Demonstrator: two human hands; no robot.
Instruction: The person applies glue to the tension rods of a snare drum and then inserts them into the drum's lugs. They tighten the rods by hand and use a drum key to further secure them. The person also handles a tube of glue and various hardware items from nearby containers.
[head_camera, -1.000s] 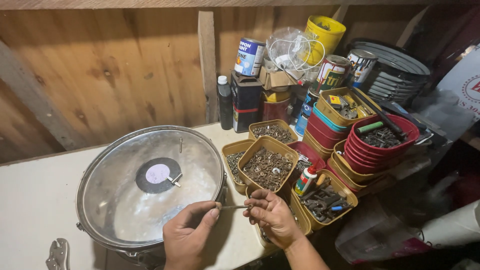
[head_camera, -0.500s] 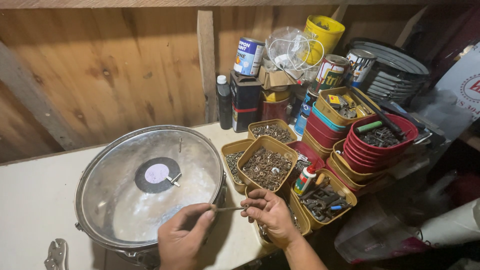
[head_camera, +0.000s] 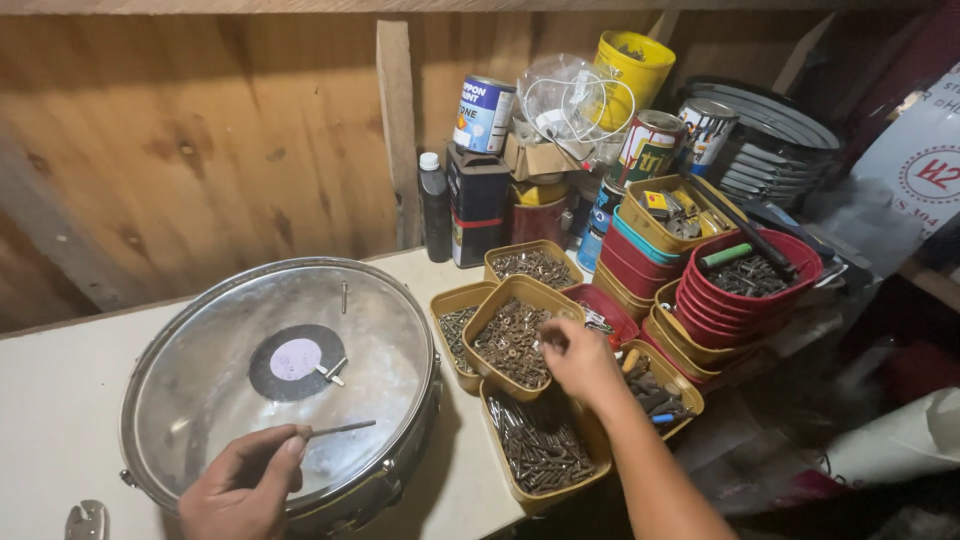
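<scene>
A wooden plank wall (head_camera: 200, 150) is seen behind a pale worktop (head_camera: 60, 400). A drum (head_camera: 280, 380) is laid flat on the worktop, beside stacked red and yellow tubs (head_camera: 740, 290) and paint cans (head_camera: 485, 115). The right hand (head_camera: 580, 360) is held over a yellow tub of screws (head_camera: 515, 340), fingers curled at its rim. A thin nail (head_camera: 340, 430) is pinched in the left hand (head_camera: 245, 485) above the drumhead.

Left hand (head_camera: 240, 490) cut off below.
</scene>
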